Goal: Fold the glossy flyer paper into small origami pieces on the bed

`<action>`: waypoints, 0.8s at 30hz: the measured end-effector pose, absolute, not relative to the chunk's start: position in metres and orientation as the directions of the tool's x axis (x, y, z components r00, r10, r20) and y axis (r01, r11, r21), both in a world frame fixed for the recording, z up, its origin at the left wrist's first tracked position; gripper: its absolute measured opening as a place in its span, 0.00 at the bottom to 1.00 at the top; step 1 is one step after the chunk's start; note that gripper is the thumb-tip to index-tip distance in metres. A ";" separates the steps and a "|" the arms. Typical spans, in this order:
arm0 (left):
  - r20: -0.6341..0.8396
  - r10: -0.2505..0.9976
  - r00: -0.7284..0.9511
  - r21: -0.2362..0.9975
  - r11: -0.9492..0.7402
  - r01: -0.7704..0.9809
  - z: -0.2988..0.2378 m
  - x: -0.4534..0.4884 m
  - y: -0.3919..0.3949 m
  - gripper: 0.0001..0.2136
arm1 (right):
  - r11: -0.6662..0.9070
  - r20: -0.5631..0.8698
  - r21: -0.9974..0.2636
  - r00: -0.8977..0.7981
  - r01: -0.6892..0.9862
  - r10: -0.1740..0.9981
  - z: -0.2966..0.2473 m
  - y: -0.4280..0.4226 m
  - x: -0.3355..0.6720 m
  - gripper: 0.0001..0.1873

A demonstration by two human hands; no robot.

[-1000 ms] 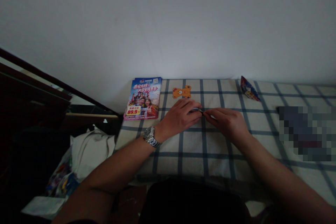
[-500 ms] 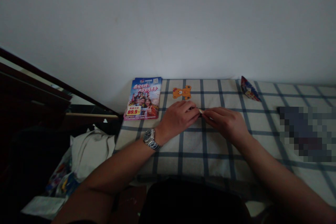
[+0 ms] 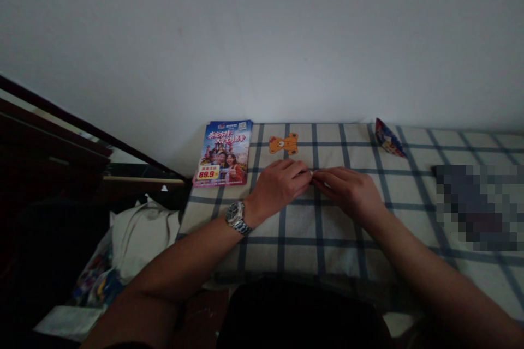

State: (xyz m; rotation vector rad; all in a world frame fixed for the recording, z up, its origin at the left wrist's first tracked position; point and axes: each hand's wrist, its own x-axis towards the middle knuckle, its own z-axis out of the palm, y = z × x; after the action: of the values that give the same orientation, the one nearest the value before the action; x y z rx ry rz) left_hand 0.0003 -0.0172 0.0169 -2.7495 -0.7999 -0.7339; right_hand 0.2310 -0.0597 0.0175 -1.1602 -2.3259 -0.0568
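Observation:
My left hand [image 3: 282, 181] and my right hand [image 3: 347, 190] meet over the checked cloth, fingertips almost touching. Both are closed in a pinch on a small, pale, paper-like piece [image 3: 311, 173]. Fingers cover nearly all of it, so its full shape is hidden. Just beyond my left hand is an orange bear figure [image 3: 284, 144], flat on the cloth. To the left lies a stack of printed flyers [image 3: 224, 154] in blue and pink. A folded, colourful paper shape [image 3: 388, 139] stands at the back right, apart from my hands.
The checked cloth [image 3: 262, 253] covers the surface, which meets a white wall [image 3: 262, 38] at the back. A blurred-out dark object [image 3: 475, 210] lies at the right. Dark wooden rails [image 3: 49, 142] and a pale bag [image 3: 141, 234] are beyond the left edge.
Both hands have shifted very slightly, and less of the pale piece shows between the fingertips. The flyers, bear figure and folded shape stay where they were.

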 end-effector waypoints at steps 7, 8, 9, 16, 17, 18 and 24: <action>0.503 0.450 0.738 -0.035 -0.843 0.537 0.015 0.003 -0.019 0.04 | 0.643 0.450 -0.201 -0.513 0.739 0.731 0.018 -0.062 0.230 0.10; 0.504 0.451 0.737 -0.032 -0.843 0.537 0.015 0.003 -0.018 0.04 | 0.642 0.450 -0.199 -0.513 0.740 0.731 0.018 -0.062 0.230 0.10; 0.506 0.454 0.733 -0.028 -0.841 0.540 0.015 0.003 -0.018 0.04 | 0.639 0.451 -0.200 -0.509 0.743 0.733 0.018 -0.062 0.230 0.10; 0.490 0.517 0.702 0.032 -0.816 0.578 0.022 0.001 -0.020 0.06 | 0.621 0.466 -0.174 -0.492 0.764 0.735 0.016 -0.060 0.232 0.10; 0.483 0.529 0.698 0.036 -0.808 0.588 0.023 0.001 -0.021 0.07 | 0.621 0.465 -0.168 -0.494 0.765 0.735 0.016 -0.060 0.232 0.10; 0.477 0.539 0.694 0.038 -0.802 0.596 0.023 0.001 -0.022 0.07 | 0.623 0.464 -0.163 -0.498 0.765 0.733 0.016 -0.060 0.232 0.10; 0.458 0.537 0.709 0.024 -0.804 0.594 0.024 -0.001 -0.024 0.07 | 0.622 0.455 -0.172 -0.498 0.764 0.738 0.016 -0.061 0.233 0.10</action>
State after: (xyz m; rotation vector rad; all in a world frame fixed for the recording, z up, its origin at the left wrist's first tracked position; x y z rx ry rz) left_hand -0.0005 -0.0244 0.0244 -2.7868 -0.9261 -0.6872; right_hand 0.2326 -0.0608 0.0156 -1.1822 -2.3551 -0.0706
